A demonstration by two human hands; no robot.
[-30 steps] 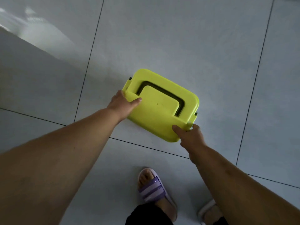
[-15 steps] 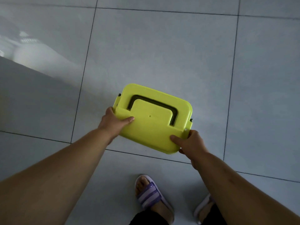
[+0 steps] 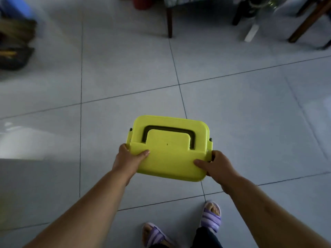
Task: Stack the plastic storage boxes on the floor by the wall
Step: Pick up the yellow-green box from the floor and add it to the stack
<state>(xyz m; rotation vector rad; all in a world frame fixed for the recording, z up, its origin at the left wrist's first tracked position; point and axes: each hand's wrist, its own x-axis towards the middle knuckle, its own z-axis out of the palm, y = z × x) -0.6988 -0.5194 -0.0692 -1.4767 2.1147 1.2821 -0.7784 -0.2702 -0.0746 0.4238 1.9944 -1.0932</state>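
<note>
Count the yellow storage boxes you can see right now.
1: the yellow box, held above the floor between the left hand and right hand. Others may be out of frame.

The box [image 3: 170,154] is bright yellow-green, with a dark handle [image 3: 169,130] folded flat on its lid. Under it the floor [image 3: 232,113] is pale grey tile crossed by thin dark grout lines. Nearer than the box, the slippers [image 3: 210,218] are purple with lighter stripes; beyond it stand dark brown legs [image 3: 169,20] and something blue [image 3: 16,8], blurred.
</note>
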